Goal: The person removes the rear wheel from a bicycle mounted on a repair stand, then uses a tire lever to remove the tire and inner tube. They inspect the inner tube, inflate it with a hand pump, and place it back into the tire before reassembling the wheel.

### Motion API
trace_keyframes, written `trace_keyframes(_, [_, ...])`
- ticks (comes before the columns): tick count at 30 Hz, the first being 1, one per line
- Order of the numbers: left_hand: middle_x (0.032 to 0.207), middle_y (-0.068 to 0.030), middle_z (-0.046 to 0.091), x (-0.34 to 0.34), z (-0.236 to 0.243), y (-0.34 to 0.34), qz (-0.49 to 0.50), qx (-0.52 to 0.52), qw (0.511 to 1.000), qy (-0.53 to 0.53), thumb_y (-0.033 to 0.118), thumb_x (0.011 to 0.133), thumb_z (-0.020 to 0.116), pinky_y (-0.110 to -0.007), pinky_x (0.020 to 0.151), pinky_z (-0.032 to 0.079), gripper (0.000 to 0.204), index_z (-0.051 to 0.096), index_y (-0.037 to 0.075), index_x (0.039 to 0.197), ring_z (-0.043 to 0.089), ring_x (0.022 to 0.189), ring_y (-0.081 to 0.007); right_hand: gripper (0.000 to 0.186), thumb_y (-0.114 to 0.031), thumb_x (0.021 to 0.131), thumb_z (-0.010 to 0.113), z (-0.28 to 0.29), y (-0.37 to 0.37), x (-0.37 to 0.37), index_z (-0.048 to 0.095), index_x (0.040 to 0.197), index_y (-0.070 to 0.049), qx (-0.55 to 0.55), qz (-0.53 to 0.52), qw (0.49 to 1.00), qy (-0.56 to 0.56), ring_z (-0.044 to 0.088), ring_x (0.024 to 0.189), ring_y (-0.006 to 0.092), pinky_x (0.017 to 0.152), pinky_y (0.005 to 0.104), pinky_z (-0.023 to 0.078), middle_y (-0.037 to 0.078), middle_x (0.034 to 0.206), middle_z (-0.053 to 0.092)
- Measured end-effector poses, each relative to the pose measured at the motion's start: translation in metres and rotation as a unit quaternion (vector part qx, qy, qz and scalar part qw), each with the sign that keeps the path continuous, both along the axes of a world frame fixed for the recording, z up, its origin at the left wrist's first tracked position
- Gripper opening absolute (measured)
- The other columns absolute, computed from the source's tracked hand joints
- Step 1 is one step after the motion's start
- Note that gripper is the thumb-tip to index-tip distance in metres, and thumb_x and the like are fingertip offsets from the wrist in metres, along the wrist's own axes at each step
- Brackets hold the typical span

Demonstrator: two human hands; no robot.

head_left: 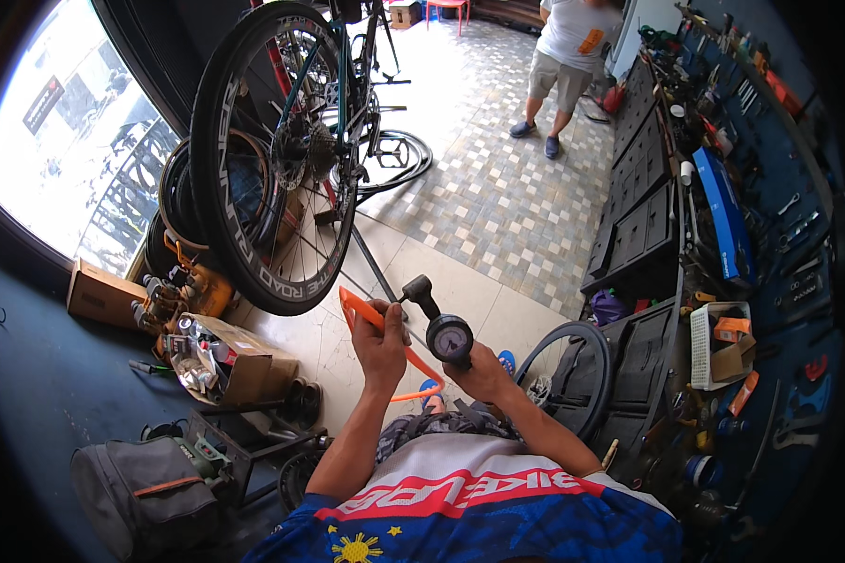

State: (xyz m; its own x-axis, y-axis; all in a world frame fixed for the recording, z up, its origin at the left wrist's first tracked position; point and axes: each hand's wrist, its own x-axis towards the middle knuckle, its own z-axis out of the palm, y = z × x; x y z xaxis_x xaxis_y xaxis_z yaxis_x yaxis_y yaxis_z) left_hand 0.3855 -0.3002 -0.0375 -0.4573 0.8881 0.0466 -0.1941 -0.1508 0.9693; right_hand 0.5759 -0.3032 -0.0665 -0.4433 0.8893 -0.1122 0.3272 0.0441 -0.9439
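My left hand (pixel 381 349) is closed around a thin, bright orange inner tube (pixel 424 367), part of which stands up in a fold above the fingers. The tube's lower part loops between my two hands. In my right hand (pixel 482 373) is a black tire inflator with a round dial gauge (pixel 451 340). Its black head (pixel 421 293) points up and left, close to the fingertips of my left hand. Whether the head is joined to the tube's valve I cannot tell.
A bicycle with its rear wheel (pixel 253 281) raised hangs ahead on the left. Left below are an open cardboard box (pixel 249 366) and a grey bag (pixel 150 493). A loose tire (pixel 601 375) leans against black drawers (pixel 634 225) on the right. Another person (pixel 563 70) stands farther off.
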Motion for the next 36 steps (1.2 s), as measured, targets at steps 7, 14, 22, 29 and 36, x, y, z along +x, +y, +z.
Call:
trace_keyframes(7, [0.075, -0.0005, 0.056, -0.001, 0.000, 0.003, 0.004, -0.009, 1.000, -0.002, 0.015, 0.104, 0.065, -0.023, 0.048, 0.045, 0.016, 0.053, 0.005, 0.102, 0.051, 0.052, -0.0060, 0.042, -0.010, 0.086, 0.066, -0.005, 0.002, -0.001, 0.059, 0.127, -0.006, 0.000, -0.005, 1.000, -0.001, 0.070, 0.095, 0.0381, 0.085, 0.0423, 0.054, 0.022, 0.103, 0.071])
trace_keyframes(14, [0.075, -0.0006, 0.055, 0.000, 0.001, 0.005, -0.004, -0.010, 1.000, -0.007, 0.015, 0.104, 0.065, -0.023, 0.048, 0.044, 0.017, 0.052, 0.005, 0.102, 0.051, 0.052, -0.0061, 0.044, -0.011, 0.086, 0.066, -0.005, 0.003, 0.000, 0.058, 0.128, -0.006, -0.001, -0.006, 1.000, -0.014, 0.071, 0.101, 0.0412, 0.087, 0.0439, 0.054, 0.023, 0.105, 0.071])
trace_keyframes(22, [0.075, -0.0001, 0.055, 0.000, -0.003, 0.010, -0.008, -0.016, 1.000, 0.008, 0.014, 0.105, 0.064, -0.024, 0.048, 0.045, 0.015, 0.051, 0.005, 0.102, 0.051, 0.052, -0.0061, 0.043, -0.010, 0.085, 0.064, -0.002, 0.006, 0.002, 0.058, 0.127, -0.006, -0.020, -0.006, 1.000, -0.024, 0.071, 0.099, 0.0415, 0.086, 0.0444, 0.055, 0.023, 0.103, 0.071])
trace_keyframes(29, [0.075, -0.0002, 0.055, 0.001, -0.004, 0.010, -0.014, -0.009, 1.000, 0.000, 0.016, 0.105, 0.063, -0.024, 0.048, 0.045, 0.016, 0.052, 0.005, 0.103, 0.050, 0.053, -0.0060, 0.042, -0.010, 0.085, 0.064, 0.000, 0.006, 0.002, 0.059, 0.126, -0.004, -0.029, -0.013, 0.999, -0.023, 0.071, 0.098, 0.0396, 0.086, 0.0434, 0.055, 0.023, 0.103, 0.071])
trace_keyframes(36, [0.073, -0.0001, 0.054, 0.003, -0.004, 0.011, -0.016, -0.015, 1.000, -0.009, 0.017, 0.106, 0.063, -0.024, 0.048, 0.044, 0.017, 0.051, 0.004, 0.104, 0.050, 0.052, -0.0059, 0.042, -0.010, 0.085, 0.065, 0.001, 0.005, 0.002, 0.059, 0.126, -0.005, -0.020, -0.017, 0.999, -0.025, 0.071, 0.100, 0.0400, 0.086, 0.0436, 0.055, 0.023, 0.104, 0.071])
